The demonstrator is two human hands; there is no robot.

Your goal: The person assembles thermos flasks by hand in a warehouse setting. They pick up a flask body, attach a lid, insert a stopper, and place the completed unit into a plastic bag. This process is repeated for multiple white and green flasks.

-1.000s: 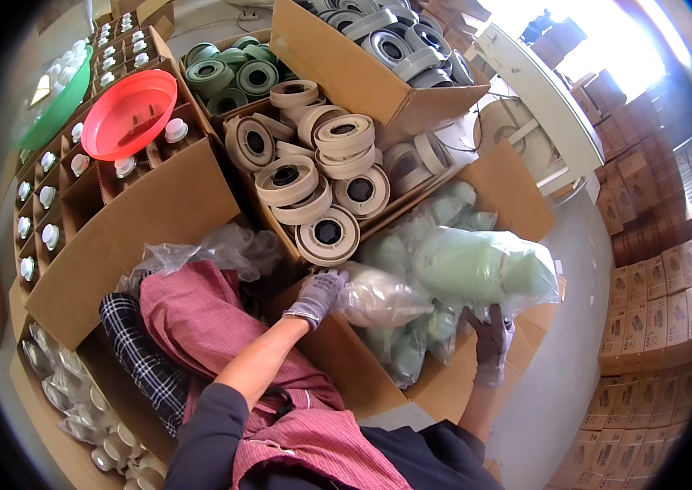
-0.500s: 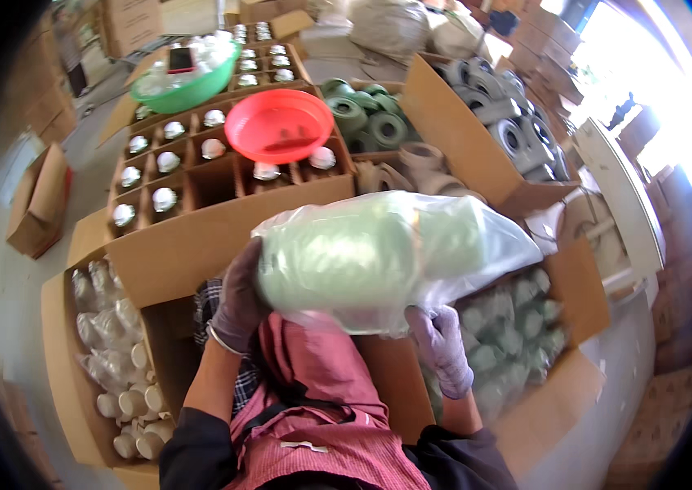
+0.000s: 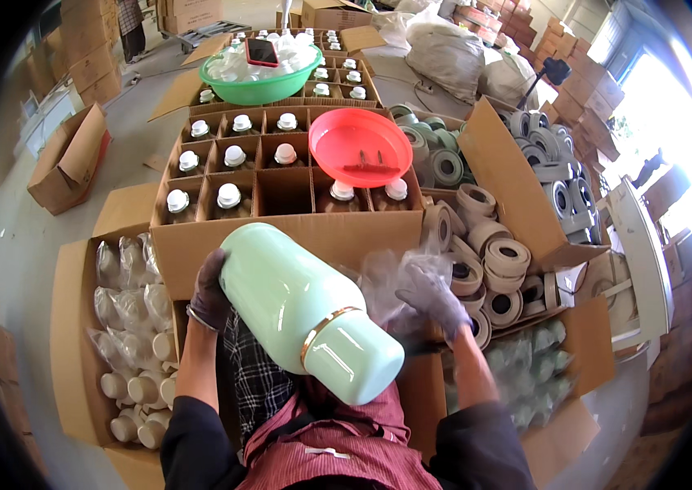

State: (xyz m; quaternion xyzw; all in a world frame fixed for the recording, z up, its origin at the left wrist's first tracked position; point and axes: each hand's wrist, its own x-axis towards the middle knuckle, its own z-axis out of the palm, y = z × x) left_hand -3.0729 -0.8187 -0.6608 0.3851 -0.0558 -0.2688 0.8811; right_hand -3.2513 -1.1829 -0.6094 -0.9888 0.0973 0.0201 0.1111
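Note:
A shiny mint-green vacuum flask (image 3: 285, 290) with a gold band and a cup-shaped cap lies tilted above my lap, cap end toward the lower right. My gloved left hand (image 3: 210, 296) grips it by its base end at the upper left. Right of the flask, my gloved right hand (image 3: 436, 300) is closed on a crumpled clear plastic bag (image 3: 377, 284), which is off the flask. Just ahead stands a divided carton (image 3: 281, 238) of white-capped bottles, with a red basin (image 3: 338, 135) resting on its right side.
An open carton (image 3: 72, 327) of bagged cream-coloured flasks or parts stands at left. Bagged green pieces (image 3: 530, 367) fill a box at right. Beige ring-shaped parts (image 3: 505, 257) and grey ones (image 3: 558, 175) lie beyond. A green basin (image 3: 264, 88) holds clear plastic pieces and a phone (image 3: 262, 53).
The plastic bag has come off the flask and is now in my right hand. The flask has turned so its cap points down to the right, still in my left hand.

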